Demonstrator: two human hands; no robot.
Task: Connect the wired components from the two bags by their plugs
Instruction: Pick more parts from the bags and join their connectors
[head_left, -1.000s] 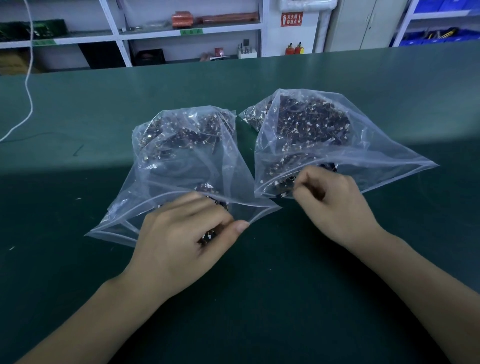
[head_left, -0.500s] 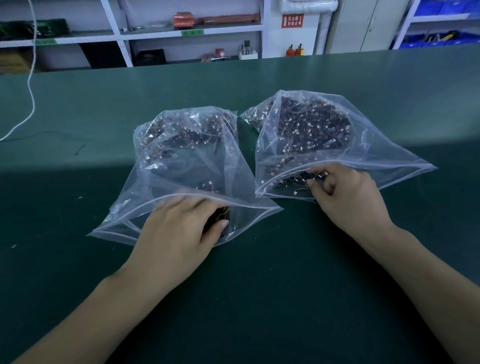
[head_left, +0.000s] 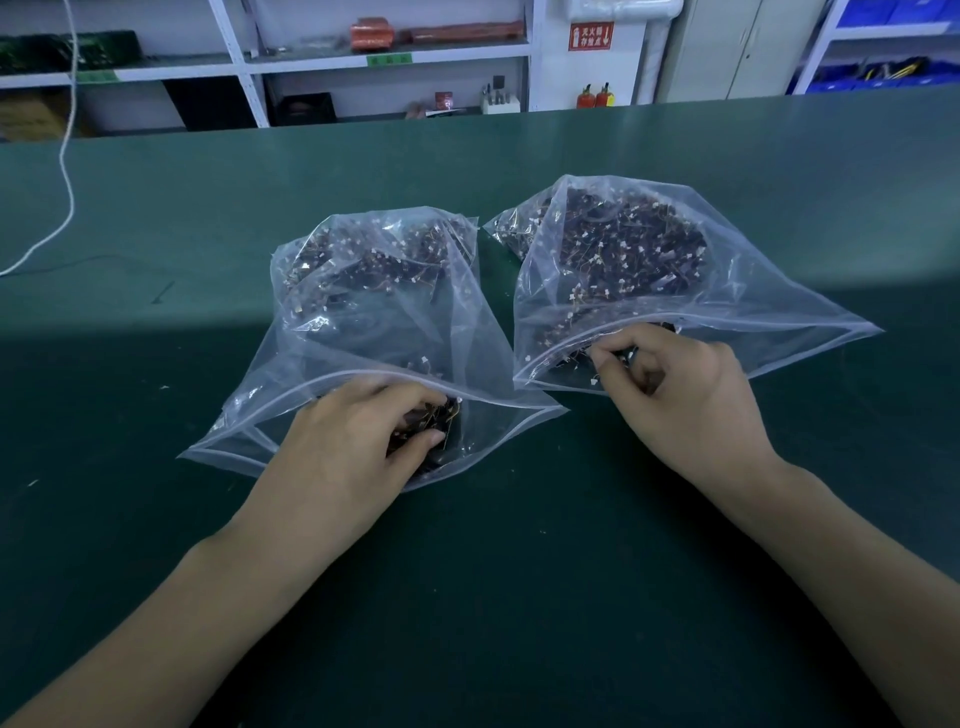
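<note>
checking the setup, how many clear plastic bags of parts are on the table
2. The left bag lies open under the left hand; the right bag lies beside it, at the right hand. No others show.

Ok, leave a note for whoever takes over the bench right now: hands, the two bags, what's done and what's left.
Left hand: fingers inside the mouth of the left bag, curled on the dark wired components there.
Right hand: at the mouth of the right bag, fingers curled, pinching at the parts at its opening; whether it holds one I cannot tell.
Both bags lie open on the green table, side by side, mouths toward the person, each full of small wired parts.
Done: nothing lies joined outside the bags.
Left: draw one part from each bag, mate the plugs, repeat.
</note>
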